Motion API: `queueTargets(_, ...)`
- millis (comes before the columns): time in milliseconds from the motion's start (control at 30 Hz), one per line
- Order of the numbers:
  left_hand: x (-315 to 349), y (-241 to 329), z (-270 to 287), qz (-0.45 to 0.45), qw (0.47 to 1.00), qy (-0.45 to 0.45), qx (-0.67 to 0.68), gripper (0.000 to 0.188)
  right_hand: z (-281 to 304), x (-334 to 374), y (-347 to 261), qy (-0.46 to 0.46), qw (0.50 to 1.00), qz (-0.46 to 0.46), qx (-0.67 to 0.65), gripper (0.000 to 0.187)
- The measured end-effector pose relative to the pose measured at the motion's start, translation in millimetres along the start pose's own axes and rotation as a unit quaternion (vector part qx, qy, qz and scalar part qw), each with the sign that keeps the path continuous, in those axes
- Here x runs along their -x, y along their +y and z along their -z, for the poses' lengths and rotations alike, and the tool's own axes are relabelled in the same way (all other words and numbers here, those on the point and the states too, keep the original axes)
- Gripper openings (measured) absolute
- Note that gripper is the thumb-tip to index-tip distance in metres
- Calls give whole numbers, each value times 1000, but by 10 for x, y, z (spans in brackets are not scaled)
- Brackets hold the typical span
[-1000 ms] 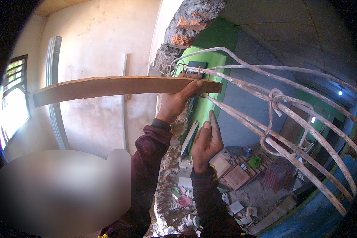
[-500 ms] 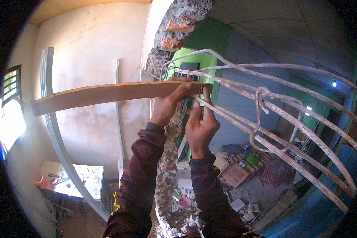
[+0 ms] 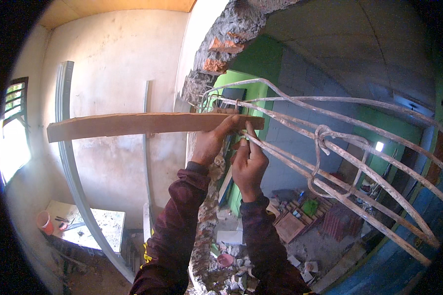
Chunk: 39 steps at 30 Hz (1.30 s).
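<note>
Brown, flat wooden plank (image 3: 133, 126) runs L–R, mostly L of both hands, R end by the rusty bent-steel rebar (image 3: 325, 188). L hand (image 3: 209, 145) is closed round it nr that end, thumb on near face. R hand (image 3: 249, 169) is nearer the tip, just below, index up; can't tell if it's gripping anything.

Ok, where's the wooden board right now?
In the head view, the wooden board stretches from centre to left in front of the grey metal profile; the left hand grips it near its right end, the right hand just below.
</note>
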State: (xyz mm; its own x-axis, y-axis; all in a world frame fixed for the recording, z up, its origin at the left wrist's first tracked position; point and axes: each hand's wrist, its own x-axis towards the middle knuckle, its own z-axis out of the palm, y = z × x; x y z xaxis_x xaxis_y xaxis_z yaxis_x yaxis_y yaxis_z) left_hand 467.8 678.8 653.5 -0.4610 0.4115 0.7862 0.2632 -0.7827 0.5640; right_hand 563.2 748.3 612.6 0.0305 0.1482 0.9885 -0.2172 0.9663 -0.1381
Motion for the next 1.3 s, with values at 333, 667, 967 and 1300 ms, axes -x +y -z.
queueTargets(333,-29,-2,1,-31,999,-21,-10,32,-113,-11,45,53,993,74,75,46)
queueTargets(667,-13,46,2,-49,998,-22,-46,30,-26,38,8,-5,999,29,37,49)
queueTargets(967,-26,127,20,-54,995,-52,-68,28,-115,2,73,55,997,55,6,48)
queueTargets(1300,-35,120,41,-72,994,-75,-47,28,-9,51,-98,-84,987,-121,-68,52)
